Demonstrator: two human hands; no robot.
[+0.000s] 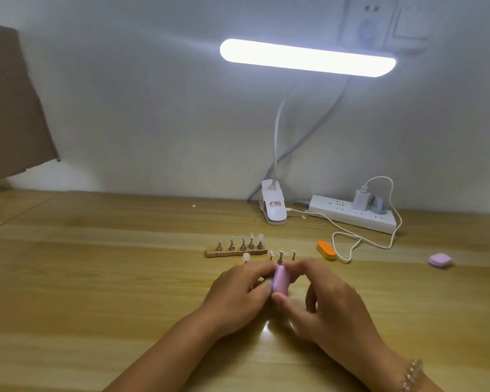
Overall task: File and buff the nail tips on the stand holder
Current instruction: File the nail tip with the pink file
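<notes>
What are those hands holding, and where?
A pink buffing block: the right hand pinches its two ends; the left hand touches its left side, grip unclear.

The pink-and-purple foam buffer block (279,279) stands on edge, pinched between your right thumb and fingers (297,267). Just beyond them, the wooden strip stand holder (224,253) carries five metal pegs (243,246) topped with clear nail tips (260,237).

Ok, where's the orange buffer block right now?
In the head view, the orange buffer block lies right of centre. It is just right of the wooden stand holder and in front of the white power strip.
</notes>
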